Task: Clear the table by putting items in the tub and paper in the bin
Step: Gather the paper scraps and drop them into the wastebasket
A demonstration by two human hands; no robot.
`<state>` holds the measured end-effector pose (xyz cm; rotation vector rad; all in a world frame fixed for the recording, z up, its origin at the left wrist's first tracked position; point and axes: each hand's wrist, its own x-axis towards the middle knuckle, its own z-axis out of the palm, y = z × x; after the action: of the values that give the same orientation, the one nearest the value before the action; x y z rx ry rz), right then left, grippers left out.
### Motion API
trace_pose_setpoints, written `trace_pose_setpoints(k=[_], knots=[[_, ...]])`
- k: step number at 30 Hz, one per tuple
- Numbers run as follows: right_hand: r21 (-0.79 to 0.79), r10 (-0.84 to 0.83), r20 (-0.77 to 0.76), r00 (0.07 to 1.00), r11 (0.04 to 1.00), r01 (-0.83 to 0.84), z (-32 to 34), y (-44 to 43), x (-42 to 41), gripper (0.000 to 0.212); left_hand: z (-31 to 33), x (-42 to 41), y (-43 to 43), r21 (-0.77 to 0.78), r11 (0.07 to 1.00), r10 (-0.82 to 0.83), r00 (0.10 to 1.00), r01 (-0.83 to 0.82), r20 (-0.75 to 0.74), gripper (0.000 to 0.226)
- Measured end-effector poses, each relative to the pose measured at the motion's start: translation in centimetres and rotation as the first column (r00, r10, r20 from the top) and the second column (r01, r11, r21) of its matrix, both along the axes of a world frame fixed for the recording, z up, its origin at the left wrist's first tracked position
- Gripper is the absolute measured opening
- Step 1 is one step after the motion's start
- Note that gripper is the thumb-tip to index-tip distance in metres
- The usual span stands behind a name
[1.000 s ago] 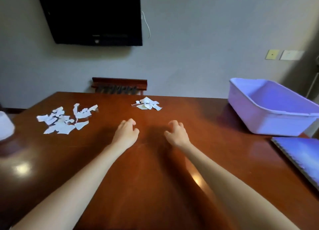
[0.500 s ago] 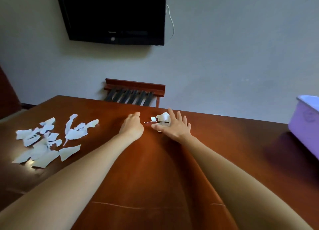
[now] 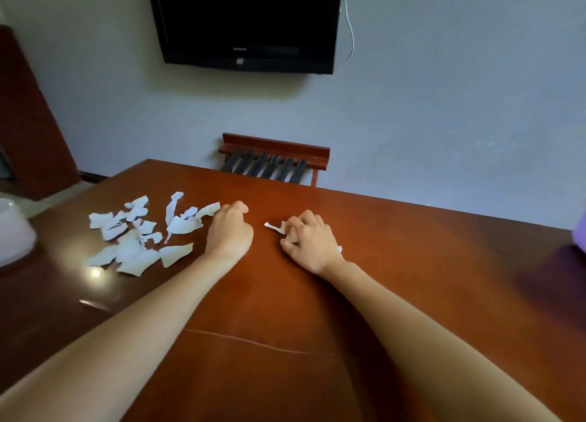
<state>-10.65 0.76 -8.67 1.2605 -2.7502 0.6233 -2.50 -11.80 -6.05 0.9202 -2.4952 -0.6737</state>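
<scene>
Since half a second earlier, the right hand (image 3: 312, 247) had curled from flat into a grip around the small paper scraps (image 3: 275, 227), and one strip stuck out to the left. The brown counter (image 3: 412, 279) carried a wide scatter of torn paper pieces (image 3: 139, 234) on its left part. The left hand (image 3: 230, 231) rested just beside that scatter, fingers curled, holding nothing.

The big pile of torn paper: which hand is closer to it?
Left. The left hand lies beside the pile, at its right edge; the right hand is farther right, clutching other scraps.
</scene>
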Motion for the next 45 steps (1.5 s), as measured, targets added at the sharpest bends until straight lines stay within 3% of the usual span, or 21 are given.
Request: trace_pose_setpoints(k=[2,6,9,13,17,20,22,27,31,35,40,45], knots=[[-0.049,0.011,0.004,1.0,0.999,-0.011,0.2,-0.3,2.7,0.032,-0.4,2.7,-1.4,-0.059,0.997,0.048,0.999,-0.047,0.012,0.039],[-0.095,0.049,0.058,0.997,0.995,-0.043,0.4,-1.9,8.1,0.032,-1.6,8.0,-4.2,-0.196,0.969,0.201,0.946,-0.153,0.255,0.052],[-0.104,0.044,0.046,0.998,0.994,-0.039,0.4,-3.1,10.9,0.039,-2.4,10.7,-6.6,-0.156,0.964,0.252,0.923,-0.214,0.292,0.066],[0.008,-0.042,-0.063,0.997,0.999,0.042,0.4,-3.6,11.5,0.056,-2.6,10.9,-8.4,-0.073,0.971,0.241,0.923,-0.229,0.301,0.086],[0.048,-0.159,-0.074,0.984,0.985,0.163,0.5,-4.0,11.1,0.061,-2.9,9.9,-8.5,-0.155,0.982,0.147,0.943,-0.104,0.298,0.071],[0.038,-0.229,-0.068,0.971,0.972,0.232,0.5,-4.5,10.6,0.05,-3.0,9.4,-7.3,-0.222,0.975,0.032,0.969,0.024,0.244,0.052],[-0.008,-0.273,-0.047,0.961,0.962,0.273,0.4,-4.6,10.4,0.044,-3.0,9.1,-6.3,-0.331,0.943,0.039,0.973,0.04,0.228,0.043],[-0.137,-0.362,0.063,0.93,0.92,0.367,0.5,-4.0,10.7,0.033,-2.6,9.1,-4.7,-0.428,0.902,0.018,0.988,0.049,0.151,0.044],[-0.275,-0.408,0.249,0.878,0.84,0.468,0.9,-2.4,10.3,0.029,-2.2,9.4,-3.3,-0.332,0.943,-0.019,0.999,0.031,0.039,0.043],[-0.394,-0.397,0.547,0.737,0.654,0.645,2.0,0.0,9.3,0.027,-0.1,9.3,-1.1,-0.149,0.988,-0.046,0.99,0.026,-0.134,0.042],[-0.354,-0.145,0.879,0.455,0.442,0.824,3.7,3.6,8.5,0.013,3.0,8.9,3.2,0.107,0.988,-0.083,0.962,0.114,-0.26,0.043],[-0.339,0.109,0.94,0.323,0.389,0.857,6.6,10.0,9.9,0.015,5.3,9.3,9.0,0.265,0.945,-0.11,0.951,0.19,-0.289,0.046]])
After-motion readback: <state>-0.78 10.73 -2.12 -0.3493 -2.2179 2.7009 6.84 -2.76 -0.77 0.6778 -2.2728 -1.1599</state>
